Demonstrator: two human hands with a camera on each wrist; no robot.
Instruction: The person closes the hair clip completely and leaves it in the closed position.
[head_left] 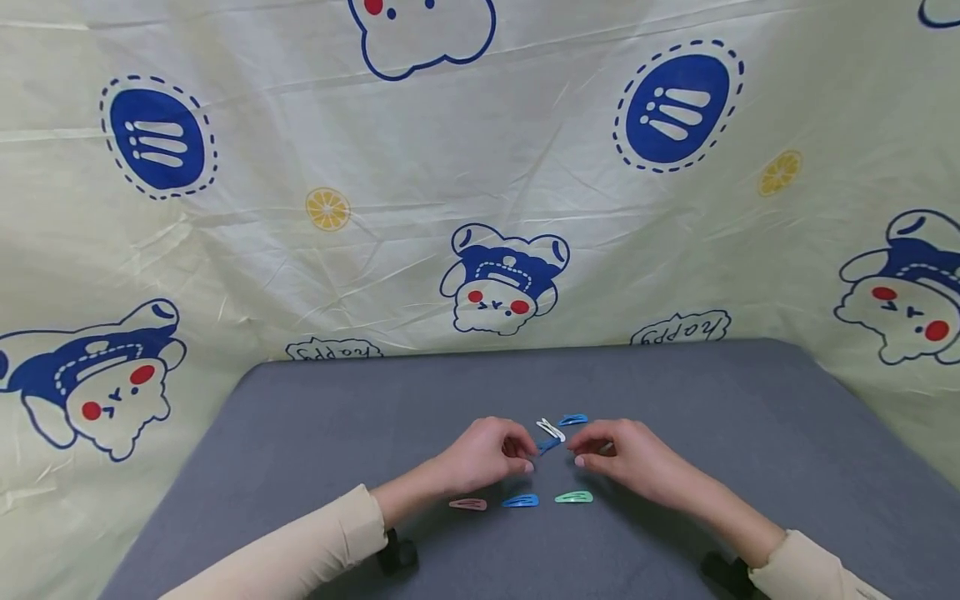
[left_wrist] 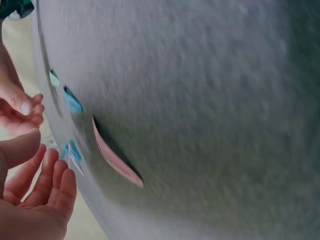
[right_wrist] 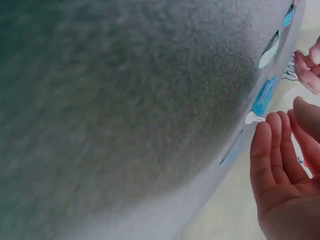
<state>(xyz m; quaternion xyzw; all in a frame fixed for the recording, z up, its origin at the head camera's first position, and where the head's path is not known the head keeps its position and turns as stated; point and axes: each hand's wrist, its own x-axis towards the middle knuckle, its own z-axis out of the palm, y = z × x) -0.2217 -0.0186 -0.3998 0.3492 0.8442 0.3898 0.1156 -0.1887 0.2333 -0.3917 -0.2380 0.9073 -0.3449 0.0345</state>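
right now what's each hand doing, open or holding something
Left hand: fingers loosely curled, holding nothing, beside the dark blue hair clip.
Right hand: same, holding nothing.

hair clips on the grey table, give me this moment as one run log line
left hand: by dark blue clip | right hand: same clip, grip unclear | front row: pink clip, blue clip, green clip

Six hair clips lie on the grey bench: three blue clips, one white clip, one pink clip and one green clip. Two hands, left hand and right hand, are over them.
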